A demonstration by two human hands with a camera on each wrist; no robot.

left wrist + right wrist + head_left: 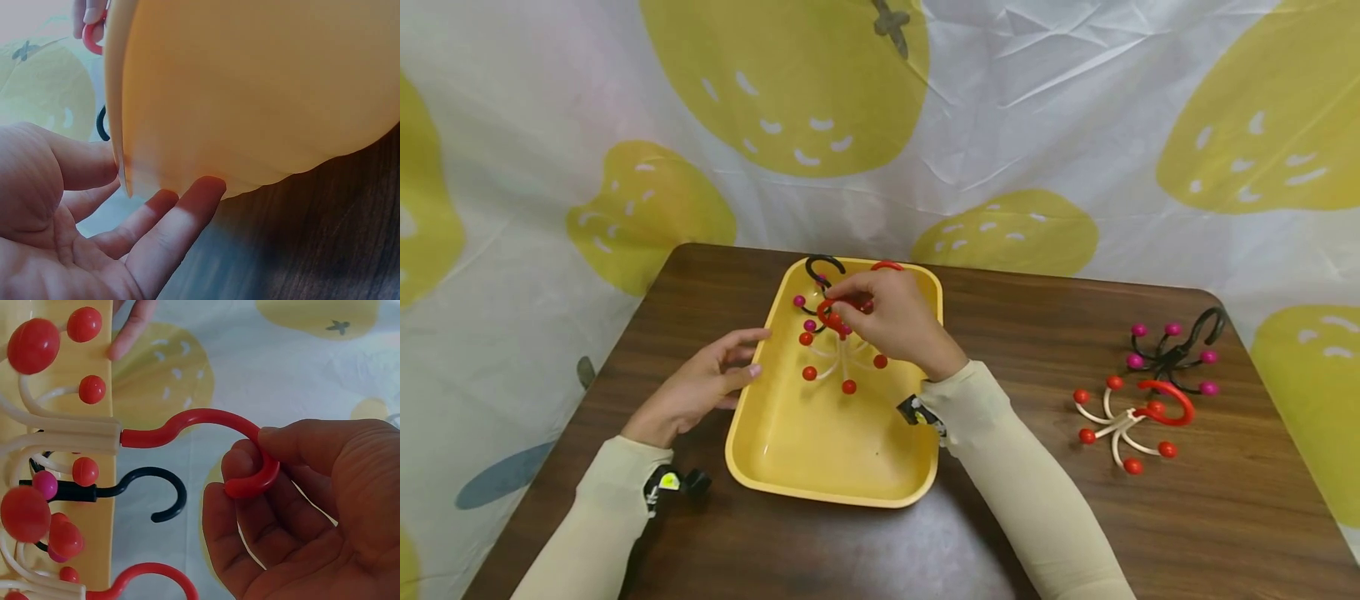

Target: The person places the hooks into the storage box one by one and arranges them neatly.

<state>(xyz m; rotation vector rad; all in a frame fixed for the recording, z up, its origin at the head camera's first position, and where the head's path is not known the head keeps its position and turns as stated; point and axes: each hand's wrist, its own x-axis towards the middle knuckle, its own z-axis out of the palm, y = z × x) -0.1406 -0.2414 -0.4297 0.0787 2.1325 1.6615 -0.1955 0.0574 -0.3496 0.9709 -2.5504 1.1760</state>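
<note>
At mid-frame in the head view, the right hand [891, 321] pinches the white hanger [94, 435] by its red hook [194, 416], probably the best hold; it looks light, stiff, slick. The left hand [703, 379], fingers apart, touches the yellow tray [835, 458].

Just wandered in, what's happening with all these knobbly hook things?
A person, bare-handed, is handling multi-armed hooks with ball tips. The right grip pinches the red top of a white hook over the yellow tray; whether it touches the bottom is hard to tell. The left grip is at the tray's left rim. A black hook with pink balls and another red-topped hook are in the tray. On the brown table to its right lie a second black hook and a red-balled hook.
</note>
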